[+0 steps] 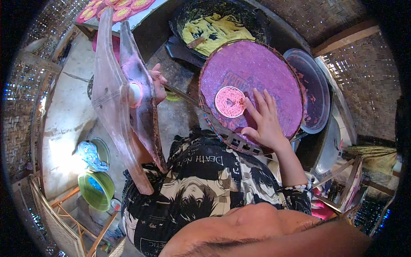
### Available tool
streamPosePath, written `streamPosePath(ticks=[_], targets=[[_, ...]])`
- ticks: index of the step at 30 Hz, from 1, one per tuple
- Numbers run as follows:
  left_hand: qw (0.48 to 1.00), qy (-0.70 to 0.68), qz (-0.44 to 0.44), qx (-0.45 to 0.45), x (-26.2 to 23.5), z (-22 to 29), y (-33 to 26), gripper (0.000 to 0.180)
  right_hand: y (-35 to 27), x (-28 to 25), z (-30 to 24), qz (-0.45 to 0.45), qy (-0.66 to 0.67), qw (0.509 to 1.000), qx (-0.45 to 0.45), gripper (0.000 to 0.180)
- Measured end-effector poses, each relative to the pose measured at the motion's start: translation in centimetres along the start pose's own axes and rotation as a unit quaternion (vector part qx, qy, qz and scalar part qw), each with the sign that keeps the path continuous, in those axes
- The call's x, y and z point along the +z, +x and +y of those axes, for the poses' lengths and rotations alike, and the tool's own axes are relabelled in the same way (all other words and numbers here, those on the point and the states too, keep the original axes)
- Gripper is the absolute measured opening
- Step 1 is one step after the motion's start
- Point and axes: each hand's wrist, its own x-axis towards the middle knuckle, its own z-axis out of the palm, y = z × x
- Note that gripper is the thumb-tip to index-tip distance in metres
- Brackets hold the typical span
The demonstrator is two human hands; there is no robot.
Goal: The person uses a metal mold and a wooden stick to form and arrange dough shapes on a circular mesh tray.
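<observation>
The right hand (264,122) lies open and flat on a round woven tray (252,88) that is covered in purple-pink colour. Its fingers are spread, and the fingertips (250,103) touch the right edge of a small pink noodle disc (230,102), a round flat nest of thin strands. The disc lies on the tray, toward its left and lower part. The hand is not closed around anything.

The left hand (157,83) holds a long wooden press (124,103), made of two flat boards stained pink, which stands tilted between the person and the tray. The fingers are curled on the right side of the boards (how tight the grip is, I cannot tell, because the wood hides most of the hand). A pale round opening (135,94) shows between the boards.

Behind the tray sits a dark pan (214,25) with yellow batter, and just beside the tray on the right leans a round metal lid (314,92). On the floor at the left stand a green bowl (96,188) and a blue patterned cloth (89,153).
</observation>
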Motion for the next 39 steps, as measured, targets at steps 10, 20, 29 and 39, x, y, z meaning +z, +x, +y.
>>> streamPosePath(ticks=[10,20,29,39], targets=[[1.0,-0.004,-0.003,-0.005,0.2,0.1,0.2,0.046,1.4,1.1,1.2,0.097,0.144,0.985,-0.003,0.041],[1.0,-0.002,-0.009,-0.012,0.4,-0.2,0.3,0.048,2.9,1.8,1.2,0.169,0.226,0.957,0.067,0.016],[1.0,-0.006,-0.009,-0.017,0.4,-0.1,0.2,0.051,1.9,0.8,0.3,0.164,0.065,0.984,0.02,0.018],[0.999,-0.01,-0.02,-0.026,0.1,-0.6,0.9,0.053,1.1,1.2,-0.9,0.125,0.004,0.992,0.004,0.039]])
